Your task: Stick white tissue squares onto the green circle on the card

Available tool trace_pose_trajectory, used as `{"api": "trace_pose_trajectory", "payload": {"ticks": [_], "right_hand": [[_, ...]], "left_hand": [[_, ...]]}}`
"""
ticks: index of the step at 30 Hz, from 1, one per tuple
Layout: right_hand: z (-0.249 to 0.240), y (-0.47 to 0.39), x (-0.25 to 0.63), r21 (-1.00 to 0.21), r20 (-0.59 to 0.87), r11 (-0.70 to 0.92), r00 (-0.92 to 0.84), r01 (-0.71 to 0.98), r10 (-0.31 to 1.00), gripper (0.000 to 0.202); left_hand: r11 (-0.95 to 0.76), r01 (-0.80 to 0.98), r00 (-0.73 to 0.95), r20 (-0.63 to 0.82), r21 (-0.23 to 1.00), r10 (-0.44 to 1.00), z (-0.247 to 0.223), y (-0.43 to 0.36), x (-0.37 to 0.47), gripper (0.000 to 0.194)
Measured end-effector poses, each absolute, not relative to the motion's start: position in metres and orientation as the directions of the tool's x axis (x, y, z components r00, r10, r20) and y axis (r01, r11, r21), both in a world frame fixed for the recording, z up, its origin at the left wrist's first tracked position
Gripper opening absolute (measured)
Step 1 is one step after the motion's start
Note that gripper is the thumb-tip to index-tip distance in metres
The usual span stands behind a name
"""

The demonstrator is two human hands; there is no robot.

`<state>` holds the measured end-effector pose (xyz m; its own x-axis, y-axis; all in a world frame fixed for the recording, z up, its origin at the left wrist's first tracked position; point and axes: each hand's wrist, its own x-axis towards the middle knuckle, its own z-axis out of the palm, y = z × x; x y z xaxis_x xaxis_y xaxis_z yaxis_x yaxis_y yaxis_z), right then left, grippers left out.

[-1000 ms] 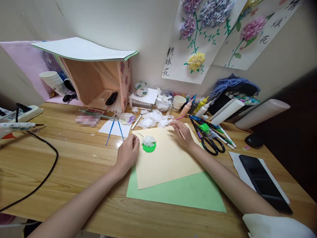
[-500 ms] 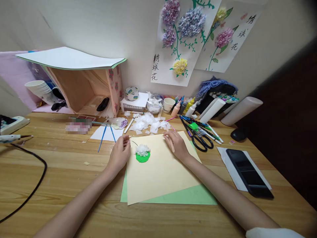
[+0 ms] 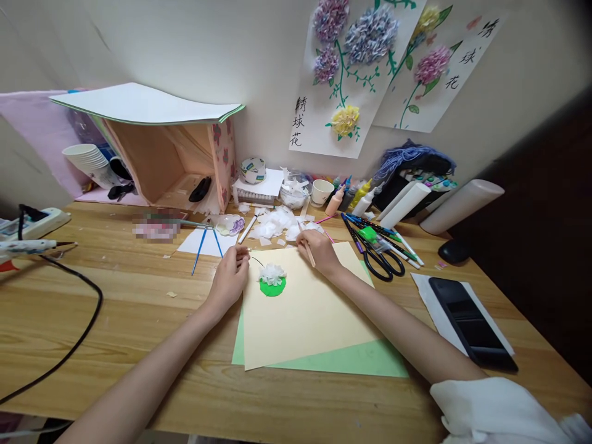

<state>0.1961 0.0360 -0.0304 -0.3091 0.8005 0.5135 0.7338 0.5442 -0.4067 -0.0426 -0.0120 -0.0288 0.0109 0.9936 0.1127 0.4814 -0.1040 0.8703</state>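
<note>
A cream sheet lies over a green sheet on the wooden table. Near its upper left is a round green piece with white crinkled paper petals on it. My left hand rests at the sheet's left edge, fingers curled together; what they pinch, if anything, is too small to make out. My right hand, above the sheet's upper part, holds a thin wooden stick. Its far end reaches toward a pile of small white paper squares behind the sheet.
Black scissors and pens lie right of the sheet, with a phone beyond. Glue bottles, a paper cup and a bowl stand behind. A glue gun and its cable are at left.
The view has shifted, so most things appear slightly farther right. My right hand has moved left and away from me, bringing the stick to the paper pile. My left hand stays by the sheet's edge.
</note>
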Motion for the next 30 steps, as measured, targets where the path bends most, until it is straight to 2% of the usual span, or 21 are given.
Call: {"api": "trace_pose_trajectory", "payload": {"ticks": [5,10,14,17,21,25,28,30], "right_hand": [[-0.02,0.017,0.195,-0.6,0.567,0.529,-0.147,0.601,0.81,0.008],[-0.017,0.0,0.193,-0.818,0.415,0.383,-0.019,0.43,0.909,0.003],[-0.016,-0.001,0.192,-0.936,0.295,0.281,0.037,0.212,0.955,0.01],[-0.016,0.001,0.193,-0.971,0.224,0.215,0.082,0.106,0.971,0.019],[-0.016,-0.004,0.196,-0.982,0.179,0.175,0.065,0.064,0.982,0.024],[-0.014,-0.012,0.197,-0.961,0.271,0.27,-0.001,0.06,0.963,0.022],[-0.015,-0.017,0.197,-0.926,0.377,0.376,0.028,0.016,0.926,0.033],[-0.017,-0.022,0.197,-0.89,0.455,0.453,0.06,0.05,0.888,0.041]], "left_hand": [[-0.288,0.569,0.114,0.273,0.77,0.955,-0.02,-0.02,-0.038,0.018],[-0.44,0.629,0.273,0.348,0.641,0.897,-0.01,-0.022,-0.027,0.018],[-0.508,0.655,0.363,0.357,0.56,0.861,-0.003,-0.01,-0.008,0.026],[-0.508,0.638,0.373,0.346,0.578,0.861,0.002,0.002,0.008,0.025],[-0.433,0.577,0.321,0.296,0.693,0.9,0.006,0.008,0.016,0.019],[-0.395,0.512,0.309,0.266,0.763,0.913,0.009,0.001,0.007,0.017],[-0.368,0.521,0.329,0.217,0.77,0.919,0.007,-0.009,-0.001,0.016],[-0.365,0.542,0.333,0.205,0.757,0.92,0.004,-0.017,-0.004,0.015]]}}
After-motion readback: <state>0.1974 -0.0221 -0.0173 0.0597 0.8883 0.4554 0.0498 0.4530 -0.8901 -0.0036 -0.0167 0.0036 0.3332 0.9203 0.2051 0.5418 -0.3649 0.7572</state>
